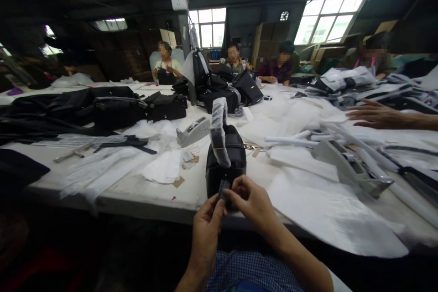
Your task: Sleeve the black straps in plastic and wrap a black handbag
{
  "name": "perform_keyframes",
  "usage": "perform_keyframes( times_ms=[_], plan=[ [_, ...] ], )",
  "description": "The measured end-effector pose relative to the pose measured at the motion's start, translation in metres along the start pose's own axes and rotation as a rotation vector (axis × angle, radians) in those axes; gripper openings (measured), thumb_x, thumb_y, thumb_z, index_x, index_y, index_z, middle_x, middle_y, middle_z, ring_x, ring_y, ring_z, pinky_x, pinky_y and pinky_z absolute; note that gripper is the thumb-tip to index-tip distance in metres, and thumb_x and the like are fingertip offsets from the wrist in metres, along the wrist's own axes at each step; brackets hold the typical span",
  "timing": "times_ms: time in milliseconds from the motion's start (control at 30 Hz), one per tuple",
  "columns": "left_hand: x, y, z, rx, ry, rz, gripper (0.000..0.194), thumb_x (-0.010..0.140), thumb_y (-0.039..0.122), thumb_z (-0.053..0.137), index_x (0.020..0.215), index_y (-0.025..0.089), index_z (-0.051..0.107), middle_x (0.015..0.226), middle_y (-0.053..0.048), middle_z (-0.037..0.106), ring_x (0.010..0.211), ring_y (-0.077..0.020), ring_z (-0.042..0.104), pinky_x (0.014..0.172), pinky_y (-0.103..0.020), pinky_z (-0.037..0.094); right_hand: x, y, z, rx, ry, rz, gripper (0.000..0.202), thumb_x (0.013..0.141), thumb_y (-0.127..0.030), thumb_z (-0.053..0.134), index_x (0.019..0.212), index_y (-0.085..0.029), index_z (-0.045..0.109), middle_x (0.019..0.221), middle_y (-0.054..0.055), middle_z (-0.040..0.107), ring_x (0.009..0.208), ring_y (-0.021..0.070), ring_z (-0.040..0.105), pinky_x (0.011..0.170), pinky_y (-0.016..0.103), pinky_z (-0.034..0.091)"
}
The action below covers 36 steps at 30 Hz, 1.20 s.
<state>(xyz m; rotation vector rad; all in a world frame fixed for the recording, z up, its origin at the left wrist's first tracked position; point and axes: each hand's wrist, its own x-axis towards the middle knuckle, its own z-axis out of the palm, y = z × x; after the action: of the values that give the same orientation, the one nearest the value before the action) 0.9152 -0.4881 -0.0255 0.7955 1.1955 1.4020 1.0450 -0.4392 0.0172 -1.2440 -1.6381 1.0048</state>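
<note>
A black handbag [235,146] stands on the table edge right in front of me. Its arched handle [219,134] is wrapped in clear plastic film. At the near end of the bag is a short dark tab [222,189] with a shiny, film-like surface. My left hand [206,223] pinches this tab between thumb and fingers from below. From the right, my right hand [252,203] closes its thumb and fingertips at the tab's side. What exactly lies between the right fingertips is too small to make out.
Grey tape dispensers [194,131] stand left and right of the bag. White wrapping sheets [325,214] cover the right side. Black bags [119,109] pile up at left and behind. Another person's hand [376,114] reaches in from the right; several people sit across the table.
</note>
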Motion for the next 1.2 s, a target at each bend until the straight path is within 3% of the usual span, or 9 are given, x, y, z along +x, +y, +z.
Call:
perform_keyframes(
  times_ms=[233,367,500,600,667,733,900,1033,1200],
  plan=[
    [0.013,-0.019,-0.007,0.004,-0.078,-0.156,0.060,0.061,0.068,0.071,0.093,0.017,0.067,0.060,0.004,0.052,0.034,-0.0010,0.026,0.034,-0.017,0.017,0.001,0.020,0.006,0.354,-0.147,0.205,0.038,0.077,-0.050,0.069,0.085,-0.013,0.067,0.070,0.004,0.068,0.059,0.0138,0.062,0.058,0.024,0.049],
    [0.009,-0.013,-0.002,0.115,0.032,0.106,0.050,0.066,0.063,0.070,0.085,0.017,0.069,0.058,0.000,0.057,0.052,-0.0123,0.052,0.053,-0.022,0.043,0.001,0.018,0.014,0.409,-0.121,0.225,0.044,0.072,-0.055,0.072,0.075,-0.012,0.064,0.061,0.002,0.064,0.054,0.0118,0.058,0.054,0.022,0.046],
    [0.002,-0.004,0.002,0.208,0.092,0.261,0.042,0.071,0.058,0.069,0.085,0.018,0.070,0.064,-0.002,0.062,0.068,-0.0188,0.060,0.069,-0.026,0.047,0.001,0.016,0.019,0.410,-0.061,0.227,0.044,0.067,-0.055,0.076,0.066,-0.014,0.060,0.055,0.000,0.060,0.049,0.0108,0.055,0.049,0.021,0.042],
    [0.002,-0.001,-0.001,0.138,0.037,0.157,0.043,0.068,0.060,0.071,0.077,0.018,0.065,0.060,0.001,0.057,0.053,-0.0123,0.052,0.052,-0.022,0.041,0.001,0.019,0.014,0.521,-0.123,0.191,0.041,0.069,-0.053,0.076,0.071,-0.013,0.064,0.061,0.000,0.063,0.053,0.0102,0.056,0.053,0.021,0.043],
    [0.002,0.002,-0.004,0.086,-0.032,-0.001,0.047,0.067,0.063,0.070,0.074,0.017,0.060,0.057,0.004,0.050,0.038,-0.0041,0.033,0.038,-0.018,0.024,-0.001,0.022,0.007,0.574,-0.196,0.162,0.039,0.070,-0.050,0.076,0.080,-0.013,0.068,0.068,0.001,0.066,0.058,0.0102,0.057,0.058,0.022,0.045],
    [0.000,0.006,-0.007,0.042,-0.095,-0.127,0.050,0.066,0.065,0.070,0.076,0.017,0.057,0.057,0.007,0.045,0.035,0.0003,0.018,0.036,-0.016,0.011,-0.003,0.022,0.000,0.577,-0.240,0.142,0.038,0.070,-0.048,0.077,0.086,-0.014,0.071,0.072,0.002,0.068,0.061,0.0105,0.059,0.062,0.023,0.046],
    [-0.007,0.011,-0.005,-0.055,-0.126,-0.202,0.052,0.069,0.064,0.069,0.087,0.016,0.057,0.056,0.010,0.036,0.039,-0.0001,0.017,0.036,-0.015,0.012,-0.008,0.019,-0.002,0.428,-0.217,0.054,0.037,0.076,-0.049,0.071,0.090,-0.015,0.074,0.079,0.005,0.071,0.073,0.0179,0.064,0.071,0.030,0.049],
    [-0.010,0.010,0.001,-0.112,-0.107,-0.242,0.050,0.070,0.062,0.069,0.085,0.016,0.056,0.054,0.011,0.031,0.040,-0.0004,0.015,0.037,-0.015,0.010,-0.010,0.017,0.013,0.404,-0.089,0.045,0.036,0.078,-0.049,0.068,0.091,-0.015,0.073,0.080,0.005,0.071,0.080,0.0214,0.065,0.075,0.032,0.050],
    [-0.012,0.018,0.005,-0.089,-0.140,-0.265,0.045,0.075,0.059,0.065,0.082,0.016,0.056,0.053,0.010,0.030,0.040,-0.0013,0.016,0.037,-0.016,0.010,-0.012,0.012,0.026,0.473,-0.031,0.157,0.036,0.077,-0.048,0.069,0.092,-0.015,0.074,0.068,0.001,0.066,0.066,0.0166,0.059,0.067,0.029,0.047]
  ],
)
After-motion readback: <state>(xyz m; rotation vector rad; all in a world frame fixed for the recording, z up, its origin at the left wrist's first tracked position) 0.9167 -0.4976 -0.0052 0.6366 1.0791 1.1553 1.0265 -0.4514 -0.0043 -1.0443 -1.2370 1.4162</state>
